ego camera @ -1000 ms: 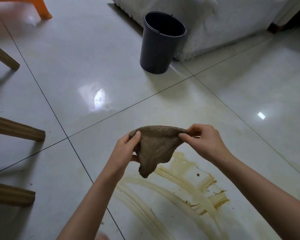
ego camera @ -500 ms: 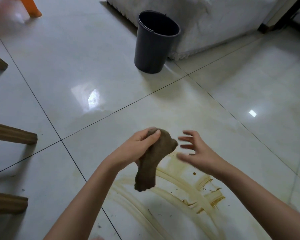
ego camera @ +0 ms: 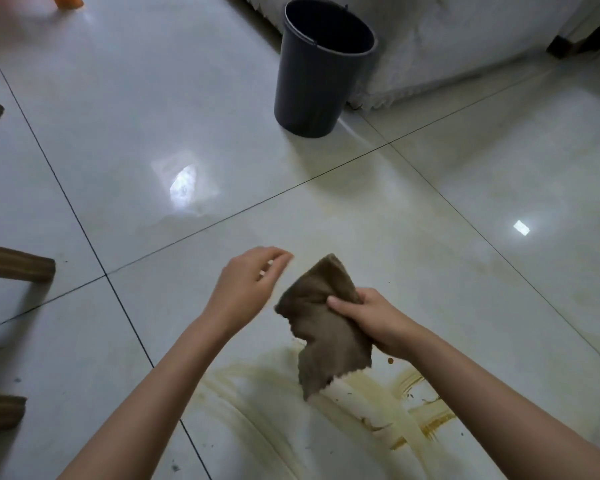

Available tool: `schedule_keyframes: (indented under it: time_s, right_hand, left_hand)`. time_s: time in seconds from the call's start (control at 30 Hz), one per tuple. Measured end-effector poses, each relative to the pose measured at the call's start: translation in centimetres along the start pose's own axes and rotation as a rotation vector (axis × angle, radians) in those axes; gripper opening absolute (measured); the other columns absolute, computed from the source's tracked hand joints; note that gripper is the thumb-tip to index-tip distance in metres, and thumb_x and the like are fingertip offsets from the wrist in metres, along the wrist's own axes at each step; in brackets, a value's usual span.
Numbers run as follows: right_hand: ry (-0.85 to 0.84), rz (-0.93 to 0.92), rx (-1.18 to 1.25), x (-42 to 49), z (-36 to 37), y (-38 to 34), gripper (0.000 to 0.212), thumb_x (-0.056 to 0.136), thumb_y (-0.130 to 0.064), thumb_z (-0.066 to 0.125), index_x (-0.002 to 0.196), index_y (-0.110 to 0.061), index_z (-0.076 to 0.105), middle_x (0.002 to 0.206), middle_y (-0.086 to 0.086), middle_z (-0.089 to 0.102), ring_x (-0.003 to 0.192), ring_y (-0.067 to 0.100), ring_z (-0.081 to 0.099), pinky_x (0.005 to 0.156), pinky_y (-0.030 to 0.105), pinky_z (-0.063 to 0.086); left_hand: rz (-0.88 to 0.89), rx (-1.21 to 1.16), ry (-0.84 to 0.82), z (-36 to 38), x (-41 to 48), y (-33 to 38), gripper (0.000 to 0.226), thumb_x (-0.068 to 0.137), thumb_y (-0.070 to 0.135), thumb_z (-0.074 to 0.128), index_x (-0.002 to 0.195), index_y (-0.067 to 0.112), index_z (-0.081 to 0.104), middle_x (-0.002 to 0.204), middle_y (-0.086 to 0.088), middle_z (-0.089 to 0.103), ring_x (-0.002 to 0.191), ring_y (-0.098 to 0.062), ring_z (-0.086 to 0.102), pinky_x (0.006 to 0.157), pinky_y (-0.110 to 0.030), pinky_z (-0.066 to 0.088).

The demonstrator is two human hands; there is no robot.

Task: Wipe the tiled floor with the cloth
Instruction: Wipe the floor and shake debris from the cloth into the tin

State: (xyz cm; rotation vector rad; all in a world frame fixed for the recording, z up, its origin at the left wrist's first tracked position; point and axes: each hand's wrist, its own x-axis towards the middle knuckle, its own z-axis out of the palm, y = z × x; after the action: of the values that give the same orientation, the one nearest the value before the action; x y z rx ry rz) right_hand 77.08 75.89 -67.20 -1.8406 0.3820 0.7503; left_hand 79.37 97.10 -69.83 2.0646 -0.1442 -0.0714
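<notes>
Brown cloth [ego camera: 321, 323] crumpled, hanging above glossy pale tiled floor [ego camera: 153, 116] smeared with yellow-brown streaks.

Fingertips of the left hand [ego camera: 246, 289] are blurred; the cloth [ego camera: 323, 330] hides most fingers of the right hand [ego camera: 378, 317]; wooden legs [ego camera: 14, 263] run off the left edge.

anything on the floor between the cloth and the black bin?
Head view: no objects. Between the cloth, held by the right hand, and the bin is only glossy tile crossed by one grout line.

Right grip [ego camera: 378, 320] holds the cloth [ego camera: 326, 327] over the stain [ego camera: 378, 407]; left grip [ego camera: 246, 289] hangs empty, fingers loosely curled, beyond the stain's left end. A bin [ego camera: 319, 74] stands well beyond the stain.
</notes>
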Motion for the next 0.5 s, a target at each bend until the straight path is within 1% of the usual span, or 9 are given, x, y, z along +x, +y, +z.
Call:
schedule_keyframes:
  time_s: [0.07, 0.13, 0.2, 0.23, 0.3, 0.33, 0.4, 0.47, 0.5]
  right_hand:
    - [0.176, 0.066, 0.094, 2.0, -1.7, 0.7, 0.021, 0.096, -0.017, 0.058, 0.104, 0.001, 0.065, 0.096, 0.015, 0.072, 0.080, 0.024, 0.069, 0.074, 0.032, 0.057]
    - [0.369, 0.044, 0.023, 4.1, -4.5, 0.9, 0.019, 0.097, -0.018, 0.057, 0.100, -0.001, 0.065, 0.100, 0.019, 0.070, 0.081, 0.026, 0.066, 0.077, 0.034, 0.054]
    - [0.529, -0.036, -0.337, 6.3, -7.4, 0.6, 0.024, 0.098, -0.026, 0.055, 0.104, -0.005, 0.065, 0.105, 0.019, 0.069, 0.090, 0.031, 0.064, 0.081, 0.035, 0.049]
    - [0.576, -0.075, -0.553, 7.1, -8.3, 0.6, 0.028, 0.098, -0.030, 0.052, 0.111, -0.008, 0.063, 0.104, 0.017, 0.067, 0.089, 0.032, 0.061, 0.077, 0.033, 0.045]
    - [0.525, -0.143, -0.855, 9.0, -8.9, 1.1, 0.036, 0.098, -0.036, 0.048, 0.128, -0.016, 0.056, 0.105, 0.015, 0.062, 0.089, 0.033, 0.056, 0.073, 0.033, 0.040]
    - [0.441, -0.157, -0.967, 10.1, -8.5, 1.8, 0.041, 0.099, -0.040, 0.044, 0.134, -0.020, 0.051, 0.113, 0.016, 0.061, 0.096, 0.034, 0.057, 0.076, 0.034, 0.043]
    - [0.289, -0.090, -1.178, 12.5, -7.2, 3.9, 0.054, 0.097, -0.057, 0.032, 0.138, -0.024, 0.046, 0.132, 0.016, 0.054, 0.117, 0.034, 0.052, 0.091, 0.040, 0.044]
    - [0.301, -0.026, -1.312, 14.8, -6.2, 6.3, 0.074, 0.091, -0.072, 0.019, 0.144, -0.022, 0.034, 0.147, 0.019, 0.036, 0.134, 0.035, 0.034, 0.103, 0.047, 0.035]
    - [0.322, -0.035, -1.335, 15.9, -6.1, 7.4, 0.083, 0.087, -0.077, 0.014, 0.150, -0.022, 0.021, 0.155, 0.020, 0.021, 0.143, 0.035, 0.018, 0.111, 0.052, 0.024]
  left_hand:
    - [-0.139, 0.223, -0.050, 0.3, -0.8, -3.4, 0.033, 0.099, 0.036, 0.047, 0.127, 0.024, 0.060, 0.129, 0.002, 0.058, 0.117, -0.016, 0.053, 0.098, -0.034, 0.043]
    - [-0.300, 0.475, -0.151, 0.4, -2.2, -6.7, 0.044, 0.100, 0.035, 0.043, 0.143, 0.025, 0.043, 0.150, -0.007, 0.037, 0.137, -0.025, 0.034, 0.107, -0.038, 0.032]
    - [-0.421, 0.650, -0.228, 0.6, -3.5, -9.1, 0.053, 0.101, 0.037, 0.036, 0.151, 0.026, 0.025, 0.158, -0.012, 0.017, 0.144, -0.027, 0.020, 0.112, -0.040, 0.027]
    - [-0.464, 0.705, -0.269, 0.9, -4.0, -10.0, 0.057, 0.101, 0.040, 0.032, 0.153, 0.026, 0.016, 0.160, -0.013, 0.008, 0.146, -0.028, 0.012, 0.115, -0.042, 0.022]
    - [-0.540, 0.754, -0.359, 1.8, -5.0, -11.2, 0.066, 0.101, 0.050, 0.023, 0.154, 0.025, -0.007, 0.160, -0.012, -0.017, 0.148, -0.027, -0.013, 0.119, -0.049, 0.006]
    - [-0.562, 0.762, -0.395, 2.2, -5.5, -11.6, 0.072, 0.099, 0.056, 0.018, 0.151, 0.023, -0.019, 0.156, -0.011, -0.030, 0.145, -0.026, -0.025, 0.118, -0.052, -0.002]
    - [-0.578, 0.763, -0.430, 2.9, -6.3, -12.3, 0.080, 0.093, 0.067, 0.010, 0.140, 0.023, -0.037, 0.144, -0.007, -0.049, 0.135, -0.023, -0.043, 0.115, -0.053, -0.014]
    - [-0.581, 0.763, -0.440, 3.2, -6.5, -12.8, 0.081, 0.087, 0.072, 0.003, 0.133, 0.026, -0.044, 0.134, -0.002, -0.059, 0.126, -0.019, -0.053, 0.112, -0.053, -0.022]
    - [-0.587, 0.764, -0.441, 3.2, -6.5, -12.9, 0.081, 0.083, 0.074, -0.001, 0.131, 0.027, -0.046, 0.132, -0.001, -0.061, 0.123, -0.018, -0.055, 0.111, -0.052, -0.025]
